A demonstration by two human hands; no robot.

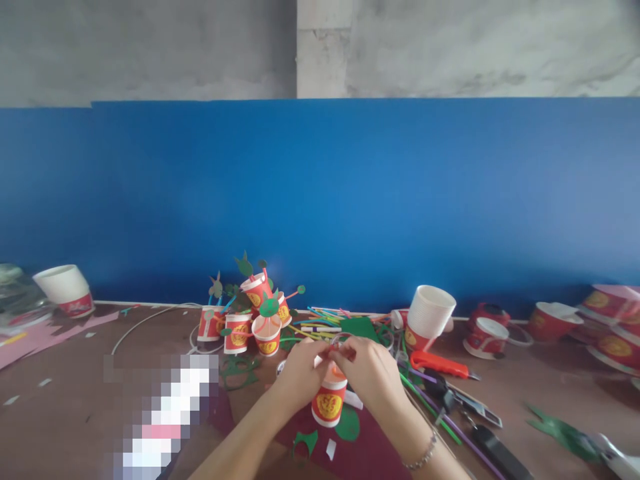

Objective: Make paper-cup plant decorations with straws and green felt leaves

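A red paper cup [329,405] with a yellow emblem stands upright in front of me. Over its rim, my left hand [306,371] and my right hand [369,368] meet with pinched fingertips. Something small and reddish shows between them, but the fingers cover most of it and I cannot make out what it is. Beside the cup's base lies a green paper disc [347,425], along with a cut green scrap [305,443] and a white paper piece [331,449]. All of these rest on a dark red sheet [370,453].
Several decorated cups [267,333] with straws and green paper leaves cluster at the back left. Behind my hands lie coloured straws [320,319]. To the right are stacked paper cups [431,313], an orange utility knife [440,364] and green-handled pliers [565,432]. A blue panel [320,200] bounds the table.
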